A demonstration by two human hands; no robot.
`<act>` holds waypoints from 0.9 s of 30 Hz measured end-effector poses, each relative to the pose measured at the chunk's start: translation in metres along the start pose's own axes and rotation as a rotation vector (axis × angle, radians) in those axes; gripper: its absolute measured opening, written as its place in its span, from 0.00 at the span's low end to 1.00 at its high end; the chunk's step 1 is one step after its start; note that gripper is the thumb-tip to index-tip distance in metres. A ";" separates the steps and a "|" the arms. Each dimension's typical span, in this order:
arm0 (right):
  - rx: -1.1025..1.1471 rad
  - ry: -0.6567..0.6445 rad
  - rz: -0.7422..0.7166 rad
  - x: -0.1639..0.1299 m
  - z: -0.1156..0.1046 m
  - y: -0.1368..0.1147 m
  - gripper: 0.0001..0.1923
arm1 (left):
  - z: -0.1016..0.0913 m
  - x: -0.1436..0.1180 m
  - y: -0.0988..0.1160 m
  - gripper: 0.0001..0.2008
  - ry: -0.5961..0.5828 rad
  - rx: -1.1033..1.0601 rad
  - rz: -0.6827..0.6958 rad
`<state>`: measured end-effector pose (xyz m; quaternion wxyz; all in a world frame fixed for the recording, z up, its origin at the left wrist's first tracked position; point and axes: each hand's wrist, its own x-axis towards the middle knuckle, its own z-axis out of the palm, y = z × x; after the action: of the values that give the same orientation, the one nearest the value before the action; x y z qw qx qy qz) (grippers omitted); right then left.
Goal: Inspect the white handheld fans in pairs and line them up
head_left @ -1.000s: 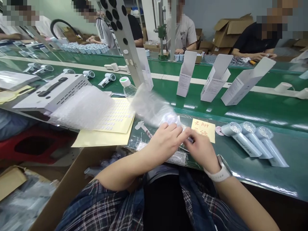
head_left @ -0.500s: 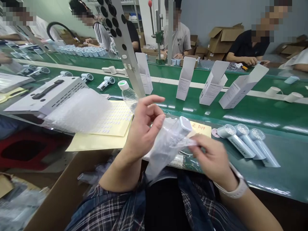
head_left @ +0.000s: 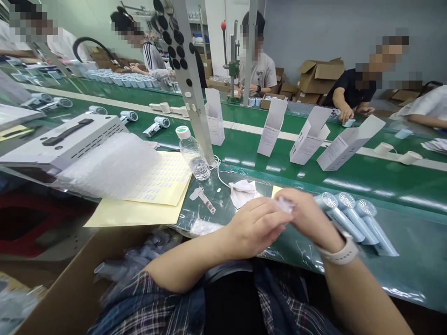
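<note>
A crumpled clear plastic bag (head_left: 286, 204) shows as a small bunched piece between my two hands, in front of my chest. My left hand (head_left: 256, 228) is closed, its fingers pressed together at the bag. My right hand (head_left: 307, 216), with a white watch on the wrist, pinches the same bunch from the other side. Most of the bag, and anything inside it, is hidden behind my hands. Just right of my right hand, three light-blue handheld fans (head_left: 344, 221) lie side by side on the green bench (head_left: 412, 223).
Left of my hands are a white cloth (head_left: 243, 193), a water bottle (head_left: 195, 158), yellow sticker sheets (head_left: 136, 211) and bubble wrap (head_left: 111, 165) against a white metal box (head_left: 63, 139). Open white cartons (head_left: 272, 128) stand along the conveyor. A cardboard box (head_left: 66, 279) holds plastic bags below. Co-workers sit opposite.
My left hand has moved right and down to meet my right hand. The bag, spread out with a light-blue item at it before, is now bunched and mostly hidden. The view has shifted slightly.
</note>
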<state>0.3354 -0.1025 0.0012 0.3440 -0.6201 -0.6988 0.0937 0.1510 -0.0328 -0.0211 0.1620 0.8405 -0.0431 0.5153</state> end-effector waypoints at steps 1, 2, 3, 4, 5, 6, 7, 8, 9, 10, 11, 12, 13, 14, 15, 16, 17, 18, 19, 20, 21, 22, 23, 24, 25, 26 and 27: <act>-0.037 0.071 0.021 0.008 -0.020 0.010 0.06 | 0.005 -0.014 -0.006 0.17 0.043 0.021 -0.021; -0.115 0.203 0.072 0.017 -0.043 0.021 0.06 | 0.011 -0.028 -0.013 0.18 0.076 0.044 -0.073; -0.225 0.374 0.129 0.029 -0.066 0.033 0.08 | 0.017 -0.042 -0.020 0.17 0.085 0.074 -0.157; -0.354 0.586 0.178 0.042 -0.088 0.047 0.11 | 0.023 -0.056 -0.026 0.17 0.059 0.098 -0.270; -0.477 0.750 0.224 0.056 -0.108 0.060 0.12 | 0.028 -0.067 -0.032 0.16 0.009 0.100 -0.387; -0.574 0.846 0.270 0.070 -0.124 0.074 0.14 | 0.032 -0.076 -0.037 0.15 -0.046 0.089 -0.491; -0.632 0.875 0.303 0.085 -0.135 0.087 0.13 | 0.035 -0.082 -0.041 0.14 -0.096 0.065 -0.574; -0.661 0.884 0.323 0.098 -0.142 0.100 0.11 | 0.037 -0.085 -0.043 0.14 -0.131 0.035 -0.631; -0.673 0.872 0.333 0.109 -0.145 0.111 0.09 | 0.038 -0.087 -0.046 0.14 -0.150 0.007 -0.673; -0.674 0.855 0.338 0.118 -0.145 0.121 0.07 | 0.038 -0.087 -0.047 0.14 -0.159 -0.013 -0.709; -0.671 0.841 0.341 0.125 -0.143 0.129 0.06 | 0.037 -0.086 -0.048 0.15 -0.167 -0.027 -0.747; -0.669 0.829 0.344 0.129 -0.139 0.135 0.05 | 0.036 -0.084 -0.049 0.15 -0.176 -0.040 -0.788; -0.668 0.819 0.348 0.131 -0.135 0.140 0.06 | 0.035 -0.083 -0.049 0.15 -0.185 -0.052 -0.826; -0.668 0.808 0.350 0.132 -0.131 0.144 0.06 | 0.033 -0.082 -0.049 0.14 -0.191 -0.063 -0.856; -0.670 0.795 0.353 0.132 -0.128 0.147 0.07 | 0.033 -0.081 -0.049 0.14 -0.196 -0.072 -0.876; -0.671 0.777 0.355 0.131 -0.125 0.150 0.06 | 0.032 -0.080 -0.049 0.14 -0.199 -0.080 -0.890; -0.672 0.754 0.357 0.130 -0.123 0.152 0.05 | 0.031 -0.079 -0.049 0.14 -0.205 -0.085 -0.899; -0.673 0.727 0.362 0.129 -0.122 0.154 0.04 | 0.031 -0.079 -0.048 0.14 -0.212 -0.089 -0.907; -0.677 0.697 0.371 0.128 -0.121 0.155 0.03 | 0.031 -0.078 -0.048 0.14 -0.221 -0.091 -0.913; -0.682 0.666 0.386 0.128 -0.121 0.156 0.04 | 0.031 -0.078 -0.047 0.14 -0.228 -0.094 -0.918; -0.689 0.634 0.406 0.128 -0.121 0.157 0.05 | 0.031 -0.077 -0.047 0.14 -0.233 -0.095 -0.921; -0.698 0.603 0.430 0.129 -0.123 0.157 0.07 | 0.031 -0.077 -0.046 0.14 -0.236 -0.096 -0.924; -0.707 0.572 0.455 0.131 -0.125 0.156 0.10 | 0.031 -0.076 -0.045 0.14 -0.236 -0.096 -0.927; -0.716 0.535 0.475 0.135 -0.128 0.155 0.11 | 0.031 -0.076 -0.045 0.15 -0.235 -0.094 -0.929; -0.724 0.495 0.491 0.139 -0.133 0.154 0.13 | 0.032 -0.075 -0.044 0.15 -0.235 -0.091 -0.930; -0.731 0.453 0.500 0.145 -0.138 0.152 0.14 | 0.032 -0.075 -0.044 0.15 -0.237 -0.087 -0.928; -0.736 0.411 0.506 0.152 -0.143 0.150 0.15 | 0.032 -0.074 -0.044 0.15 -0.240 -0.086 -0.926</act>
<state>0.5418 0.0283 0.0795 0.1990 -0.8566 -0.4306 -0.2031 0.1544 -0.0090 -0.1100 0.4028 0.8174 0.2963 0.2861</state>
